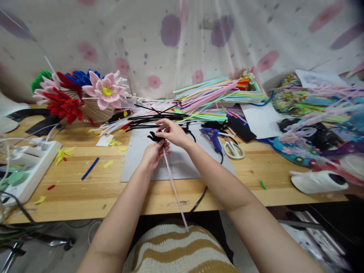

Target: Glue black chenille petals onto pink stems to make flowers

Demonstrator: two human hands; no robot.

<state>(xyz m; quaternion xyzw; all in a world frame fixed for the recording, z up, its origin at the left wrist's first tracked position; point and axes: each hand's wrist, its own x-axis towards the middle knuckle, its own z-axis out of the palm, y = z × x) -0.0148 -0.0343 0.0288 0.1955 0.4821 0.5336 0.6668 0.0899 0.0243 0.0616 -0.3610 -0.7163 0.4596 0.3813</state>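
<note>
Wooden tabletop [93, 197]: left hand [153, 154] pinches curly black piece [155, 137] (pink strip [173, 182]), right fingers [164, 122] parted.

Left hand [153, 154] on pale pink stem [172, 180], right hand [171, 132] at black fuzzy piece [155, 137] up top. Stem crosses table [82, 203] front edge. Blue glue gun [213, 138] on gray board [182, 172], right side.

So both arms are reaching forward from the bottom corners, bare and angling inward. The left hand [153, 154] is sitting lower, fingers curling up and pinching shut. The right hand [171, 132] is hovering just above it, wrist bending over, thumb and index coming close together, pointing left. Pretty snug setup, hands nearly overlapping.
</note>
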